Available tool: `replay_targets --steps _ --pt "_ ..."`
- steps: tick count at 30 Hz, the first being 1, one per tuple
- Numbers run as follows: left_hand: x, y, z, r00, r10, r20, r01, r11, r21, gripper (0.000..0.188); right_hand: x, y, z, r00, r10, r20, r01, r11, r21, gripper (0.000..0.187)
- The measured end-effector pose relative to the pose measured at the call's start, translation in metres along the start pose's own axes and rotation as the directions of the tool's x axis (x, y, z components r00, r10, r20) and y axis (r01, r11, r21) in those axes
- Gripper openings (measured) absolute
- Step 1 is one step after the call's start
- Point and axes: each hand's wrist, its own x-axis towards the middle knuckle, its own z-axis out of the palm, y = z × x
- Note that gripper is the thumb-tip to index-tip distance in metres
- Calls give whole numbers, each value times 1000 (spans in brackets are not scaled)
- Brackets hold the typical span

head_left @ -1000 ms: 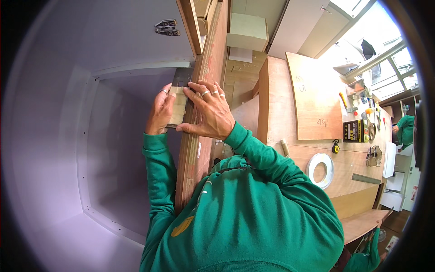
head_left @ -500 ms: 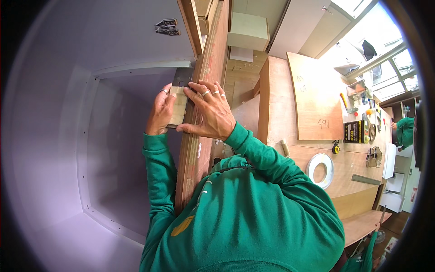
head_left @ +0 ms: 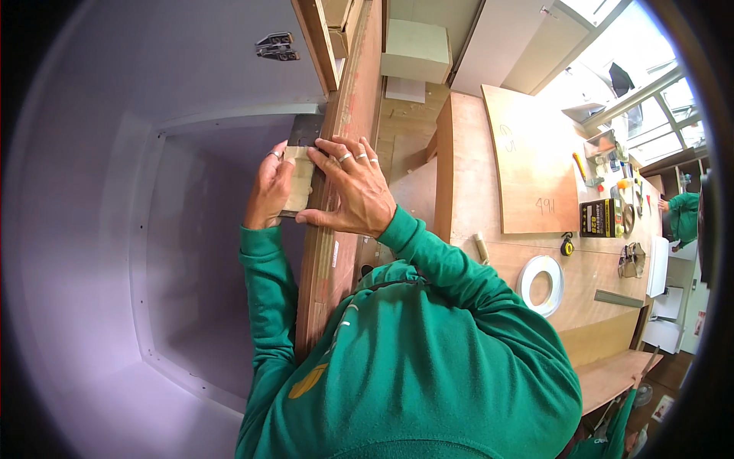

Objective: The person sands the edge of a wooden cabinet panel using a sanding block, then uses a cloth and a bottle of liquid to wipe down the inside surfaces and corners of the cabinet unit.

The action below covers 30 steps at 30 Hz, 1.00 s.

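My left hand, with a ring on one finger, is closed around the left side of a pale wooden block. The block lies over a dark flat plate, which sticks out beyond it at the far end and shows at its near edge. My right hand, wearing two rings, lies with fingers spread on the long reddish-brown wooden edge. Its index fingertip and thumb reach to the right side of the block. What is under my left palm is hidden.
Left of the wooden edge is a deep pale recess, with a metal hinge above it. At right, a workbench bears a plywood panel, a white roll, a tape measure and a tin. Another person's green sleeve shows far right.
The view has shifted very slightly. Both my hands keep their places on the block and the wooden edge.
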Motion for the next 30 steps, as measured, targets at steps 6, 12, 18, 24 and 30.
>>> replay_targets --steps 6,12,18,24,30 --pt "1 -2 -1 1000 -9 2 9 1000 12 44 0 1 -1 1000 1 11 -1 1000 -2 99" --pt "-1 -1 1 999 -24 -23 24 1000 3 43 0 1 0 1000 -1 10 1 1000 -4 99" --pt "3 -8 -2 1000 11 4 -11 1000 13 43 -1 3 0 1000 1 14 -1 1000 -8 98" --pt "2 -5 -1 1000 -5 -30 6 1000 20 45 -1 2 0 1000 0 6 0 1000 -1 97" --pt "-1 7 2 999 -41 -19 41 999 10 48 0 0 1 1000 5 -5 -5 1000 -9 97"
